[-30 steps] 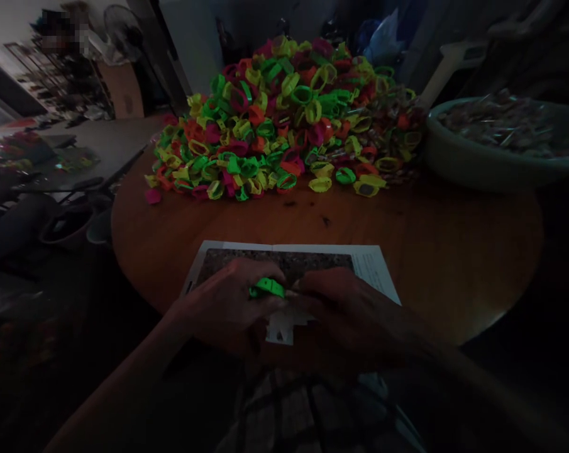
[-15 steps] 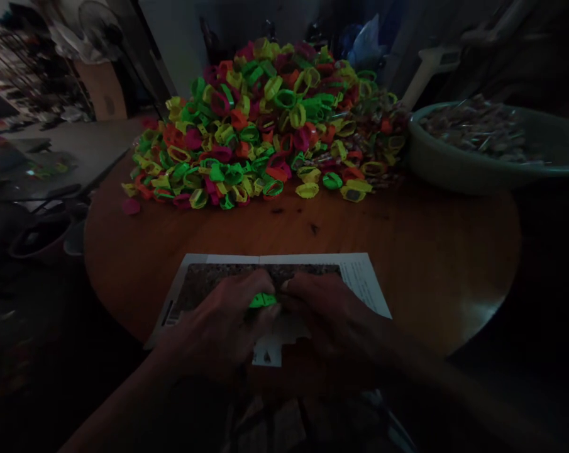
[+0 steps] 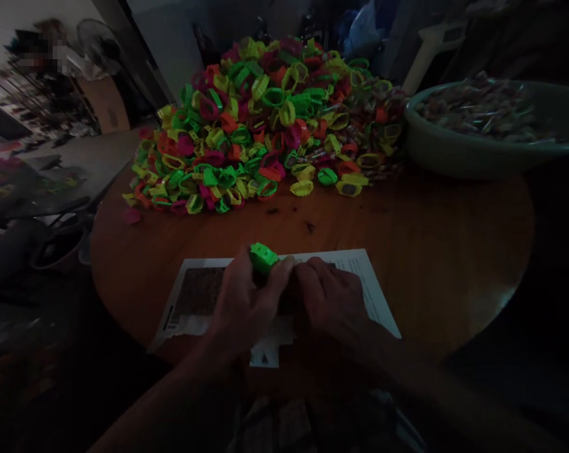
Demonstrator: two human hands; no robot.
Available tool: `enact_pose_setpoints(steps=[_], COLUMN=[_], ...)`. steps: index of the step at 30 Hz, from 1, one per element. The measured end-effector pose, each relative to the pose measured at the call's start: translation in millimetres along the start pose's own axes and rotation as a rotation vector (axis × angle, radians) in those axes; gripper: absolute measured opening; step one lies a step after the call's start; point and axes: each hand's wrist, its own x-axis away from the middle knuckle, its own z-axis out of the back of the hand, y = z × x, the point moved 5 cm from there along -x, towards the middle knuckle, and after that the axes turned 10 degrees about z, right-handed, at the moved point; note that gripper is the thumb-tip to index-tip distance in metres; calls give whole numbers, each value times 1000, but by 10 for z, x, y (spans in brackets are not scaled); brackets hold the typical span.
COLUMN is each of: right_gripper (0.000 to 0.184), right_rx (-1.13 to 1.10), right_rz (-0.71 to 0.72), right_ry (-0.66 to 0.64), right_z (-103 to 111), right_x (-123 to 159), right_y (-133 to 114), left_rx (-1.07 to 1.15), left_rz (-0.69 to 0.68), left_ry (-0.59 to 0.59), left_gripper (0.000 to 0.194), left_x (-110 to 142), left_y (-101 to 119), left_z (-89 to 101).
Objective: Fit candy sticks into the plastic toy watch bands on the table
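My left hand (image 3: pixel 246 292) is closed around a bright green plastic toy watch (image 3: pixel 264 257), its top showing between thumb and fingers. Close beside it, my right hand (image 3: pixel 334 292) is closed, its fingertips meeting my left thumb tip. What the right fingers pinch is hidden. Both hands are above an opened printed sheet (image 3: pixel 376 283) with a dark picture and torn lower edge, lying on the round wooden table (image 3: pixel 430 251). Beyond them rises a big heap of toy watches (image 3: pixel 265 126) in green, yellow, orange and pink.
At the right, a pale green basin (image 3: pixel 454 148) holds many small wrapped pieces (image 3: pixel 491 110); similar pieces lie along the heap's right side. A pink piece (image 3: pixel 132 216) lies by the table's left edge. Behind at left stand a fan (image 3: pixel 98 41) and a cardboard sheet (image 3: pixel 104 104).
Both hands have moved slightly up and away from me over the sheet. The green toy watch has tilted and shows more above the left hand. The view has shifted a little.
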Motion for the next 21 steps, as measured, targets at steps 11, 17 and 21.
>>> enact_pose_setpoints(steps=[11,17,21], right_gripper=[17,21,20], right_rx=[-748,-331,-377], right_rz=[-151,-47,-14], right_ry=[-183,-165,-160], right_z=[123,-8,0], right_x=[-121,-35,-53], right_y=[184,70,28], left_rx=[303,226,205], left_rz=[-53,-91,-78], left_ry=[-392,-250,-260], left_gripper=[18,11,12], left_x=[-131,-112,-99], left_y=[-220,-216,-228], left_z=[-76,-55,-31])
